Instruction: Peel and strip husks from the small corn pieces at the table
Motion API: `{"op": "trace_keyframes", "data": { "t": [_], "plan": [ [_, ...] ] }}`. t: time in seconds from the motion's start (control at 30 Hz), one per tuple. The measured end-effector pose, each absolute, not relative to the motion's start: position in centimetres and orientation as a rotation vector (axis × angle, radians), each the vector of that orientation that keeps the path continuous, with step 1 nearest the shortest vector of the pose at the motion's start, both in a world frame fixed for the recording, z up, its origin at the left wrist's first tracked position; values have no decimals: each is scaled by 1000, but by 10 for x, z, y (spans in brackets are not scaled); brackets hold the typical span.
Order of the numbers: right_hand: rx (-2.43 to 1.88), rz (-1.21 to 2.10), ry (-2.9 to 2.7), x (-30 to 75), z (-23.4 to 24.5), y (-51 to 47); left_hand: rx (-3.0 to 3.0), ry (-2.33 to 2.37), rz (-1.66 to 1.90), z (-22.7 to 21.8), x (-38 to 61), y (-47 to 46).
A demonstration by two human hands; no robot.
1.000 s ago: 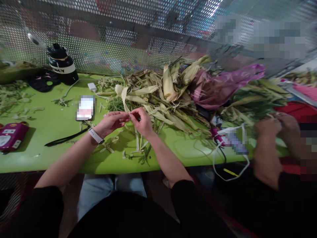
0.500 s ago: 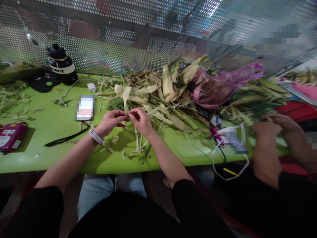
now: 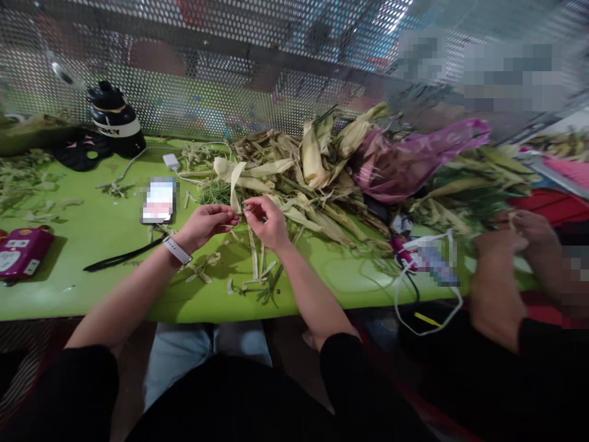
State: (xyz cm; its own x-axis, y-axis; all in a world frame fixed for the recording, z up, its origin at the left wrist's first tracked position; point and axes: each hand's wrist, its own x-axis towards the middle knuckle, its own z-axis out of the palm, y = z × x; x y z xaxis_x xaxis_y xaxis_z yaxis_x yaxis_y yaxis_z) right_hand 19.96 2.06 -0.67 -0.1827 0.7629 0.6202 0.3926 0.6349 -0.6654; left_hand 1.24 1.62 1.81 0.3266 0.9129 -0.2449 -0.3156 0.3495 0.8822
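A pale strip of corn husk (image 3: 236,186) stands up from the fingertips of my left hand (image 3: 206,224), which pinches its lower end. White watch on that wrist. Just to the right, my right hand (image 3: 269,226) has thumb and forefinger drawn together, a small gap away from the left fingertips. Whatever lies between those right fingers is too small to make out. Below both hands, torn husk strips (image 3: 255,255) and green shreds lie on the green table (image 3: 175,301). Behind them rises a heap of dry corn husks (image 3: 317,215).
A phone (image 3: 159,199), a black strap (image 3: 124,253), a purple power socket block (image 3: 25,253) and a black bottle (image 3: 115,123) stand or lie leftward. A pink plastic bag (image 3: 400,162) rests on the heap. At right, another person's hands (image 3: 515,233) work near white cables (image 3: 400,307).
My hands have parted slightly, the right one shifting a little right. The husk strip stays upright at my left fingertips. The other person's hands have moved slightly.
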Motion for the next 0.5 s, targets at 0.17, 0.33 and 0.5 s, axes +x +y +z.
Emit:
{"op": "trace_keyframes", "data": {
  "t": [0.17, 0.33, 0.5],
  "plan": [
    [-797, 378, -1948, 206, 3, 20, 722, 797, 900, 23, 9, 17],
    [-792, 340, -1933, 206, 0, 23, 662, 766, 866, 26, 11, 16],
    [-774, 268, -1928, 205, 0, 22, 630, 733, 864, 24, 13, 15]
  ]
}}
